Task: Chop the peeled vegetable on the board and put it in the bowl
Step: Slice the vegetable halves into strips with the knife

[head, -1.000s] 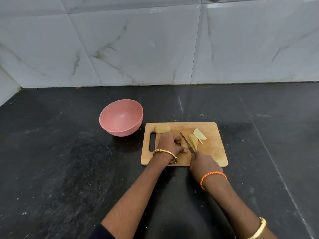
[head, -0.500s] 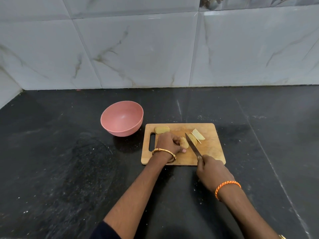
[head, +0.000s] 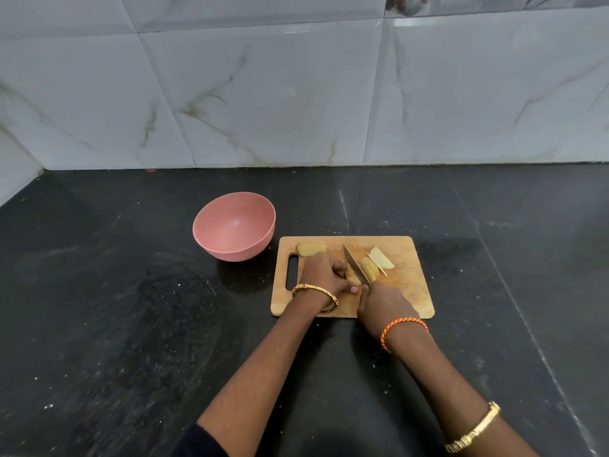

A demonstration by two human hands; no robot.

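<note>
On the wooden board (head: 408, 291), the left hand (head: 324, 275) curls down over a potato piece (head: 350, 275), pinning it. Right hand (head: 382, 301) grips the knife (head: 355, 263), blade running diagonally, tip aimed up-left toward the far edge. Cut wedges (head: 375, 267) lie just right of the blade; another chunk (head: 310, 248) sits lengthwise along the far-left edge. Pink bowl (head: 234, 230) waits on the black bench (head: 115, 308), left of the board.

On the wooden board (head: 412, 291), the left hand (head: 324, 275) grips a potato piece (head: 352, 276); the right hand (head: 384, 300) holds a knife (head: 355, 263) pointing to 11 o'clock.
</note>
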